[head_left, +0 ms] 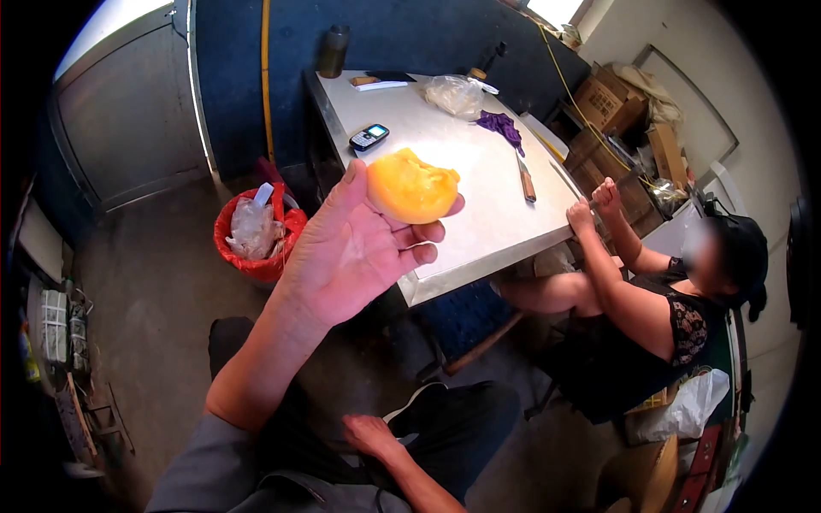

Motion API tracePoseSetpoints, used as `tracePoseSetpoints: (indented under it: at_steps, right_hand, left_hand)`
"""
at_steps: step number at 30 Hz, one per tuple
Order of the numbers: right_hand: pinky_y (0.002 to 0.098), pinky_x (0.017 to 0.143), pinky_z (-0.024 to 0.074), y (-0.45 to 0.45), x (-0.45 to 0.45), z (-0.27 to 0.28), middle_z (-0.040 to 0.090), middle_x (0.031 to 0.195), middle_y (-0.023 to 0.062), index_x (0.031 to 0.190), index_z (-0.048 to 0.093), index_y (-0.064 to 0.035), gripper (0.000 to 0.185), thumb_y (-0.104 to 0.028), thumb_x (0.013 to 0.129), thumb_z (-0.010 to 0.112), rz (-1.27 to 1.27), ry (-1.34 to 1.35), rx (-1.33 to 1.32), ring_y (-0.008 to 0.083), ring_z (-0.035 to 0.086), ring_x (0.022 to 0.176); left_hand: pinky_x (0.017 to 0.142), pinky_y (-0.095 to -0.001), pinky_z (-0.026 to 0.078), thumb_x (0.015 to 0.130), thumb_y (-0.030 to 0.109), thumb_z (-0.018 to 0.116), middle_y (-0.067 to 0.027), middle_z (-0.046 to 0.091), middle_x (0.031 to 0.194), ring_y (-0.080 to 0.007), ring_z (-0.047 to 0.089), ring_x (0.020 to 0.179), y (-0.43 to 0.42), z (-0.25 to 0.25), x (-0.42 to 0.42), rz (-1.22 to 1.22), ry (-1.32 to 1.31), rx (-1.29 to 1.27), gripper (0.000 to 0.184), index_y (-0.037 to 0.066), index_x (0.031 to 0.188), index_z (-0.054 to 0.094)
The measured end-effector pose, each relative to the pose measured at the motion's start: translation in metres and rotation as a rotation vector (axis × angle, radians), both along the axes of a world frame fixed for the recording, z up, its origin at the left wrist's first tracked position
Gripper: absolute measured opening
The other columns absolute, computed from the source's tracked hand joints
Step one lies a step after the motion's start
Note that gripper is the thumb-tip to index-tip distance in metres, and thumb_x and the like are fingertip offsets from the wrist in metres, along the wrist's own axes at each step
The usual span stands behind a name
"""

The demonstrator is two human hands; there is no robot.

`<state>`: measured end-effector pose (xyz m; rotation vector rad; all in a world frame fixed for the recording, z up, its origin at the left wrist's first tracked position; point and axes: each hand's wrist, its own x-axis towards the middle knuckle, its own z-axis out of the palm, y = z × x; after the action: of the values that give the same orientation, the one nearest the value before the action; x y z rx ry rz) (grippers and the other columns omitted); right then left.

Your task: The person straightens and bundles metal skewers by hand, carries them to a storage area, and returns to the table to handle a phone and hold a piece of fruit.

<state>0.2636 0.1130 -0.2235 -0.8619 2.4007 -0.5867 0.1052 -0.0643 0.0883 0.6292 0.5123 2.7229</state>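
Note:
My left hand (359, 248) is raised in front of me, palm towards me, with its thumb and fingers closed around a peeled yellow peach (410, 186). The fruit looks moist and has a chunk gone from its upper right side. Low in the view, my right hand (369, 434) rests by my lap with its fingers curled in, and no object shows in it. Behind the peach is a white-topped table (453, 248), on which a mobile phone (369, 137) with a lit screen and a knife (525, 179) with a wooden handle lie.
A purple cloth (501, 130), a clear plastic bag (456, 97) and a dark jar (334, 51) are on the table. A bin with a red liner (229, 252) stands left of it. Another person (633, 316) sits at the right, hands at the table edge. A blue-seated stool (466, 321) is below the table.

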Motion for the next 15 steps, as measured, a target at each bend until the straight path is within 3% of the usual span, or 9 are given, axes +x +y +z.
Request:
tracePoseSetpoints:
  at_steps: [7, 15]
  right_hand:
    - [0.0506, 0.073, 0.0483, -0.001, -0.002, 0.009, 0.062, 0.089, 0.0202, 0.092, 0.055, -0.0037, 0.019, -0.020, 0.082, 0.055, -0.003, 0.000, -0.021, 0.0398, 0.060, 0.087]
    - [0.0503, 0.074, 0.0484, 0.000, 0.000, 0.009, 0.061, 0.089, 0.0202, 0.094, 0.054, -0.0031, 0.020, -0.019, 0.082, 0.055, -0.005, 0.014, -0.018, 0.0397, 0.060, 0.088]
  left_hand:
    - [0.085, -0.0350, 0.046, 0.085, 0.060, 0.056, -0.0233, 0.051, 0.127, -0.0230, 0.057, 0.094, 0.011, 0.000, 0.002, -0.120, -0.009, 0.053, 0.076, 0.002, 0.133, 0.044]
    - [0.084, -0.0348, 0.047, 0.081, 0.061, 0.061, -0.0256, 0.050, 0.127, -0.0262, 0.058, 0.100, 0.018, -0.001, 0.011, -0.246, 0.006, 0.098, 0.087, -0.002, 0.136, 0.035]
